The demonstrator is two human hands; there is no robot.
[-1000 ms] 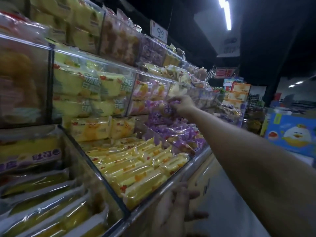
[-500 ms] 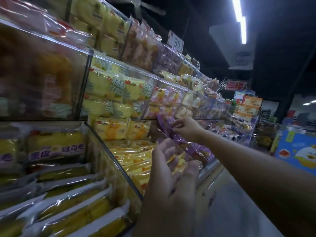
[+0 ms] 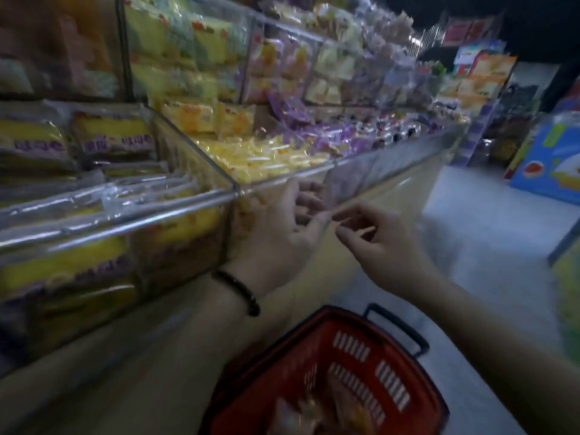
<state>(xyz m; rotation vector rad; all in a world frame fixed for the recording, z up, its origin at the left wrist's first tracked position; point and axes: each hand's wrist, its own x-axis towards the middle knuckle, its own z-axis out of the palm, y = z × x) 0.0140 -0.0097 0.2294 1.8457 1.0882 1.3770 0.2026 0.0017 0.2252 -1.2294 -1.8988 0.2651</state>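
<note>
My left hand (image 3: 282, 227), a dark bead bracelet on its wrist, hovers in front of the clear shelf rail (image 3: 175, 211), fingers loosely curled with nothing visible in them. My right hand (image 3: 379, 243) is just to its right, fingers relaxed and also holding nothing visible. Their fingertips nearly meet. Below both hands is a red shopping basket (image 3: 408, 412) with a black handle (image 3: 398, 328). Blurred snack packets (image 3: 317, 409) lie inside it. Purple packets (image 3: 345, 139) fill a bin farther along the shelf.
Clear bins of yellow wrapped cakes (image 3: 260, 155) and bread packets (image 3: 113, 136) line the shelves on the left. An aisle with a pale floor (image 3: 489, 233) runs ahead. A blue carton (image 3: 552, 164) stands at the right, with a stack of orange boxes (image 3: 483, 76) beyond.
My right hand pulled back from the purple bin with a purple packet, and now no longer holds it. Both hands dropped below the shelf rail. The view tilted down and the red basket appeared.
</note>
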